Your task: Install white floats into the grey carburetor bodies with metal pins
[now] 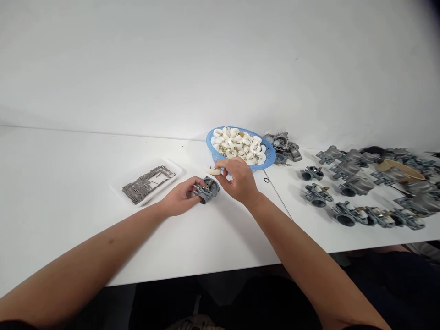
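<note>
My left hand (181, 197) grips a grey metal carburetor body (207, 190) on the white table, its open side with brass parts facing up. Just above and to the right, my right hand (238, 178) pinches a white carburetor float (213, 171) between thumb and fingers, apart from the body. Behind my right hand stands a blue plastic basket (270, 161) heaped with more white floats. To the left of my left hand lies a white tray (173, 166) holding many thin metal pins (144, 185).
Several carburetor bodies (316, 196) stand in rows on the right side of the table. Grey metal castings (282, 145) are piled behind the basket. A small black ring (266, 180) lies near a table seam. A white wall (154, 68) rises at the back.
</note>
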The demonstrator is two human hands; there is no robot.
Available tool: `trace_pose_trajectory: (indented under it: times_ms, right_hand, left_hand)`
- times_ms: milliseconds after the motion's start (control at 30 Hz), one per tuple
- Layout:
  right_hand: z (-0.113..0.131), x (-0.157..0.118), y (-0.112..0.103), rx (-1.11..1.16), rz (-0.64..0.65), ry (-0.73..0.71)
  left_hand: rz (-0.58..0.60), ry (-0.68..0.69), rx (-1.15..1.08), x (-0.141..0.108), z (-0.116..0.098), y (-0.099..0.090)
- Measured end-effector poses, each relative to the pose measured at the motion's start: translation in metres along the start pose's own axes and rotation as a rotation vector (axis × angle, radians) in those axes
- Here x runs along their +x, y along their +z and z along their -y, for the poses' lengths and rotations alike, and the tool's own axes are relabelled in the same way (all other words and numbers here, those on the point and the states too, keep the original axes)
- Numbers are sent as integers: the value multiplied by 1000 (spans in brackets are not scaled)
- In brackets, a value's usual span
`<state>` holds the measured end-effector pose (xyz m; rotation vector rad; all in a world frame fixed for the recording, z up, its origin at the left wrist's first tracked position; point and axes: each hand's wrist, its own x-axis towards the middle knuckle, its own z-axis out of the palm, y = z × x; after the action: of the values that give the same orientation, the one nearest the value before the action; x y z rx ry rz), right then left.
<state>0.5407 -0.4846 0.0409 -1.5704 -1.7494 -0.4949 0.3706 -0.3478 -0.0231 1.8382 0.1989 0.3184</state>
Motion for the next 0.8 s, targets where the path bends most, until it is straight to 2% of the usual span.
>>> trace_pose_trajectory:
  times_ms: [167,267,400,500,633,800]
  right_hand:
    - [-2,-18,12,78,-157,87]
    - [3,-20,14,243,-237,140]
    - [9,-22,12,467,-188,279]
    - [13,-25,11,637,-180,428]
    - [14,-25,11,781,-251,605]
    - [12,-20,8,927,-258,661]
  left_hand:
    - [66,76,42,-1,-10,5]
    - [0,129,195,0,-11,5]
    - [-41,244,464,1,-4,3]
    - [-35,298,552,1,-1,3]
    - [-48,318,601,-1,-4,4]
    - [-56,280,523,-4,-3,5]
